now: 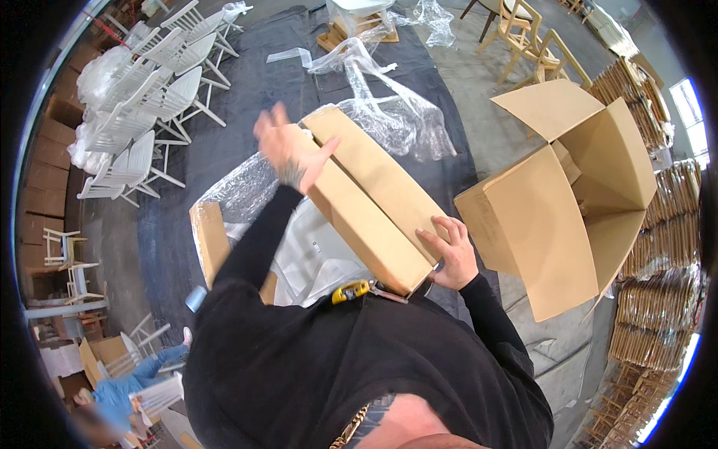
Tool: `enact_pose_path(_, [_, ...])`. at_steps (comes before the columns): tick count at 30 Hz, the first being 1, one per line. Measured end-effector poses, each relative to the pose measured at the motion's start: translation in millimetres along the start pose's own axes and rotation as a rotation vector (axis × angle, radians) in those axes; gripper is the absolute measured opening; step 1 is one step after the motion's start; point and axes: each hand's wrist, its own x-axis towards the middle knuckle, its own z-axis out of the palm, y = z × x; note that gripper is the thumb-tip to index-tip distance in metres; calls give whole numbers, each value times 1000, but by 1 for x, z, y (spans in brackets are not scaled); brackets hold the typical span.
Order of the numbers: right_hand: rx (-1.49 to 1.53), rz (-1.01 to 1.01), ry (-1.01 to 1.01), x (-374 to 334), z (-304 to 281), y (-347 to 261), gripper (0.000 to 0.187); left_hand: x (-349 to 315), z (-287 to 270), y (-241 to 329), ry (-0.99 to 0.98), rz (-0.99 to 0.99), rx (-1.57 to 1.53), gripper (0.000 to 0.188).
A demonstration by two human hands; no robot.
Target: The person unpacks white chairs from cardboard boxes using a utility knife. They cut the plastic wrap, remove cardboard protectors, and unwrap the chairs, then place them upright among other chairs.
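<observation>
From where I stand, the long brown cardboard pc, w/ a groove down its length, sits slantwise in front of the person, over a pale, smooth seat-like part half in clear wrap; can't tell if the two touch. R hand has its near end, fingers laid over the top face; thumb's hidden, so grip strength is hard to judge. L hand is at the far end, fingers spread wide & blurred, thumb across the cardboard: more a steadying touch than a clamp, I'd say.

Step in hand looks like positioning that pc. To do it well: hold firm w/ the R, bring L fingers round the far edge before shifting wt, and move both ends together so it doesn't twist at the groove. Set down gently, bc the pale part could scuff. Mind the yellow-handled tool at the person's front; it could snag the wrap. Open carton stands to the right, well clear of the hands.
</observation>
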Motion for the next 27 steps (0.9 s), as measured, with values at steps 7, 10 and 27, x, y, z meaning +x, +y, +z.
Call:
enact_pose_path(7, [41,-9,-29,-7,3,-1,75,-136,0,8,-541,-1193,-1388,48])
enact_pose_path(10, [93,10,-36,-2,1,5,75,-132,-18,5,-419,-1015,-1348,32])
enact_pose_path(27, [197,-120,141,-12,15,18,58,-26,63,465,-1179,-371,-1564,68])
